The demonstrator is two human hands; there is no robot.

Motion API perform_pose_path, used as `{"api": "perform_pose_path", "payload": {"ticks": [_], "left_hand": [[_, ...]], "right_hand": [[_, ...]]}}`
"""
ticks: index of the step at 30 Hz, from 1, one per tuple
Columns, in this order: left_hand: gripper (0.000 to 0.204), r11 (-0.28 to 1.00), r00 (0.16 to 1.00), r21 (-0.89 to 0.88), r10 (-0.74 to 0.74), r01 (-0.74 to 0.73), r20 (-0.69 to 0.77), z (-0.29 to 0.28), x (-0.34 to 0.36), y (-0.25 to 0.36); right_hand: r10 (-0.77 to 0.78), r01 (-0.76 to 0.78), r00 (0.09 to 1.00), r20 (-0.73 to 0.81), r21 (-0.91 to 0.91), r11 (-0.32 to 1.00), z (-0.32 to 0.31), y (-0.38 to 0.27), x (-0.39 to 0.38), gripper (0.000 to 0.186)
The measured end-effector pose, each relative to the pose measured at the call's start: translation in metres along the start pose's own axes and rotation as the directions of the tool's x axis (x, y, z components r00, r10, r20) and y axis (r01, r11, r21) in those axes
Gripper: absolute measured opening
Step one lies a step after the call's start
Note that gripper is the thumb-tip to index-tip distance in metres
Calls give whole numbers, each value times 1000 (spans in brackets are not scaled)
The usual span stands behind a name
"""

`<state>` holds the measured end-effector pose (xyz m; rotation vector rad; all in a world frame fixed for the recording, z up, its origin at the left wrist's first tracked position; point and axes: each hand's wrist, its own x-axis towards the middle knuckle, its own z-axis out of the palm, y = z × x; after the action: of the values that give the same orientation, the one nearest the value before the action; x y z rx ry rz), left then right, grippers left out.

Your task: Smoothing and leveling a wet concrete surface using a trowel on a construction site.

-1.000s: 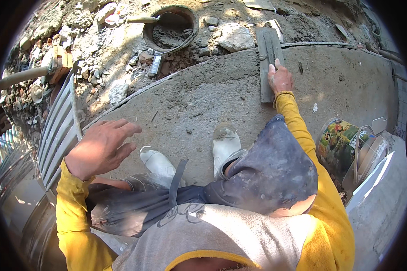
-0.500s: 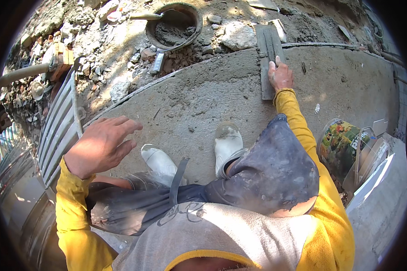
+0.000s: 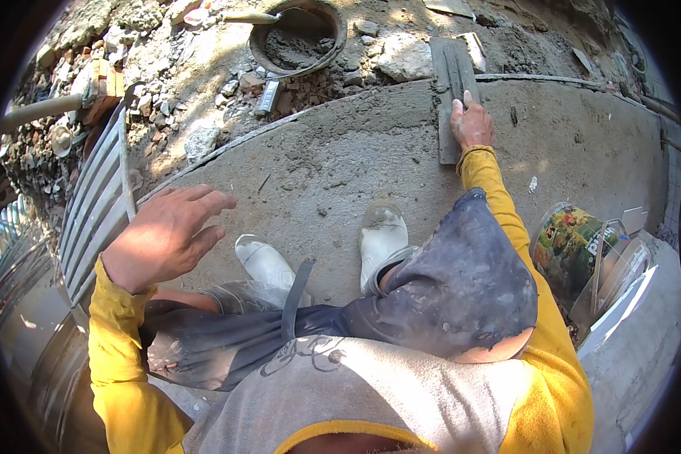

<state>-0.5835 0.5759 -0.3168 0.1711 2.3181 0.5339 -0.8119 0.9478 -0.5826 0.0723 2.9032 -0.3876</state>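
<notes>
My right hand [image 3: 474, 125] is wrapped round the handle of a long, flat plastering float [image 3: 452, 62]. The float lies on the grey mortar surface [image 3: 340, 166], its far end reaching past the strip's edge. Rougher, darker mortar lies to the left of the float. My left hand [image 3: 166, 236] hangs in the air at the left with its fingers stretched out and nothing in it. Below that hand stands one of my white boots [image 3: 265, 261]; the other boot [image 3: 382, 234] is nearer the middle.
A bucket of mortar [image 3: 257, 57] with a trowel [image 3: 251, 17] across its rim stands beyond the strip's edge. Rubble and stones [image 3: 201, 142] surround it. A metal grate [image 3: 98, 200] leans at the left. At the right is a printed bucket [image 3: 571, 246].
My left hand has shifted slightly left and down. The float and my right hand keep nearly the same place on the mortar.
</notes>
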Motion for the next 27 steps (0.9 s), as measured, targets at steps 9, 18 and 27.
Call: {"api": "perform_pose_path", "payload": {"ticks": [9, 18, 27], "left_hand": [[34, 999, 999, -20, -25, 25, -27, 5, -4, -5], [34, 999, 997, -32, 22, -25, -80, 11, -10, -8], [33, 1000, 999, -28, 7, -8, -53, 5, -11, -10]], "right_hand": [[20, -20, 1000, 18, -18, 1000, 7, 6, 2, 51], [-9, 9, 1000, 16, 7, 1000, 13, -1, -1, 48], [-33, 33, 999, 18, -4, 999, 23, 3, 9, 51]]}}
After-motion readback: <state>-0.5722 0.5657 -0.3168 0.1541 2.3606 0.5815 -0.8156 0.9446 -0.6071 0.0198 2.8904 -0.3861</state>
